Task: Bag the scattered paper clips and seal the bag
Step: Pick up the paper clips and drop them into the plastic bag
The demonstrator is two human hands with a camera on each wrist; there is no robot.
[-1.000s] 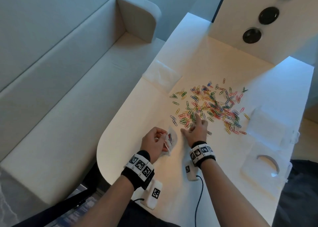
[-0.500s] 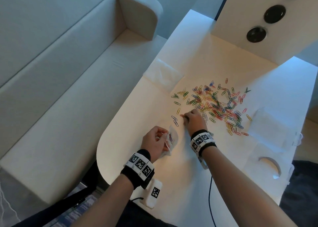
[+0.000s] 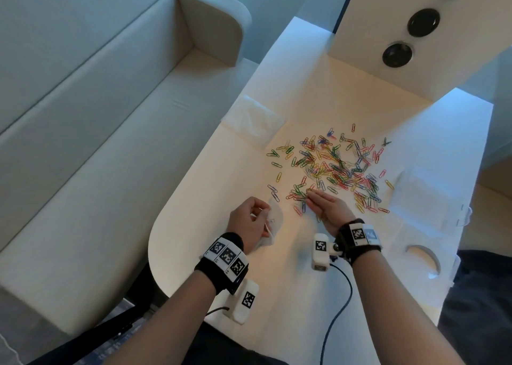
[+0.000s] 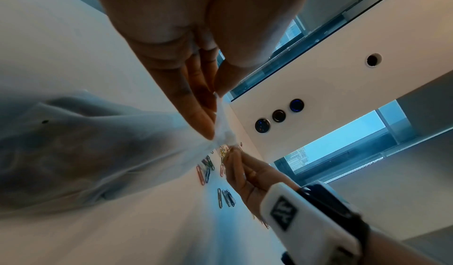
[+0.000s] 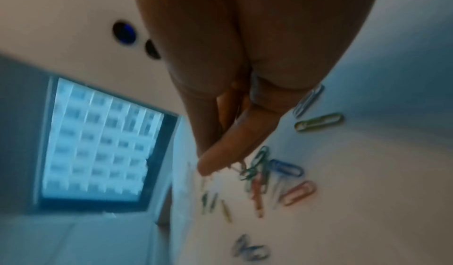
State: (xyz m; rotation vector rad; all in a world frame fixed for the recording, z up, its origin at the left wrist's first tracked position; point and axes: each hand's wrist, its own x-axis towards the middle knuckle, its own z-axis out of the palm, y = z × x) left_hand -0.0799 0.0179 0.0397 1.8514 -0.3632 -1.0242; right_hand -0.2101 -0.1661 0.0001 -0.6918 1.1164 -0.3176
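Since half a second ago the right hand (image 3: 327,207) has drawn back, fingers pinched on clips at the pile's near edge. The left hand (image 3: 249,223) pinches the bag (image 3: 274,220) open at lower centre. Most paper clips (image 3: 335,168) remain scattered on the surface (image 3: 360,93); sealing is far off.

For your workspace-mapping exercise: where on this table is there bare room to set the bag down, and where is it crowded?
Bare table lies between the paper clips and the white upright panel. Another free patch runs along the near edge, between the left hand holding the bag and the right hand. The middle is crowded with clips.
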